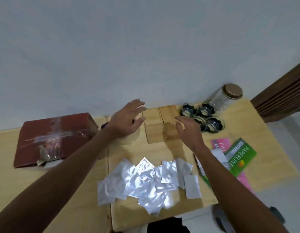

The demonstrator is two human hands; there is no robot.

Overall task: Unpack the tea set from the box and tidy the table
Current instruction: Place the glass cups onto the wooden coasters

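Above the wooden coasters on the desk, both hands (left hand, right hand) hover open and empty, probably squaring them next.

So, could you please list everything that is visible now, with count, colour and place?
wooden coasters: four, light wood, square block at table's far middle
glass cups: four, clear with dark insides, clustered right of coasters
glass jar: one, clear with brown lid, behind cups
cardboard box: one, dark red, taped, far left
foil sachets: many, silver, heaped near front
paper packs: green and pink, right side
table: light wood
left hand: open, hovering left of coasters
right hand: open, fingers curled, over right coasters
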